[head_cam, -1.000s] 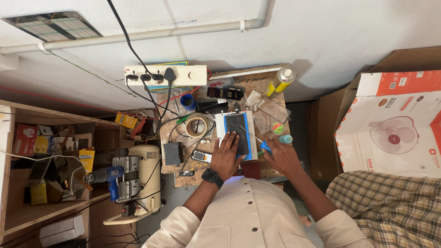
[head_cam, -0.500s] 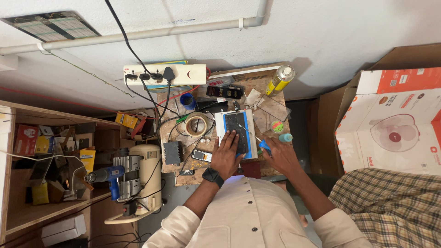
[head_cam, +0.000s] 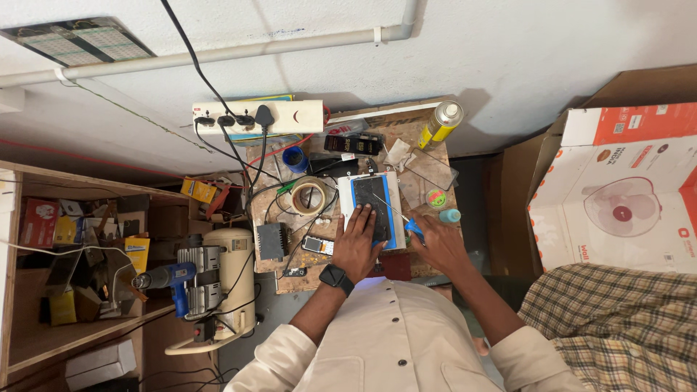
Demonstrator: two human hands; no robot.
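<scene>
1. Phone point(head_cam: 372, 205), dark screen upward, lying on a white-and-blue pad point(head_cam: 392, 218) near the middle of the cluttered wooden table point(head_cam: 421, 138).
2. Left hand point(head_cam: 357, 242), black watch at the wrist, laid flat with fingers spread on the lower half of the phone; pressing down, not closed around anything.
3. Right hand point(head_cam: 441, 245) just beside the pad's right edge, fingers closed on a blue-handled screwdriver point(head_cam: 412, 229); thin shaft angled up and left over the phone.
4. Roll of tape point(head_cam: 309, 197) left of the pad; blue cup point(head_cam: 295, 159) above the roll.
5. Yellow spray can point(head_cam: 439, 124) lying at the table's far right corner; small green-and-red round container point(head_cam: 435, 198) and pale blue bottle point(head_cam: 449, 215) right of the pad.
6. White power strip point(head_cam: 290, 116) at the far edge, black plugs inserted.
7. Blue drill point(head_cam: 165, 279) and cream compressor point(head_cam: 231, 279) well apart, left of the table.
8. Fan carton point(head_cam: 617, 203) at far right.
</scene>
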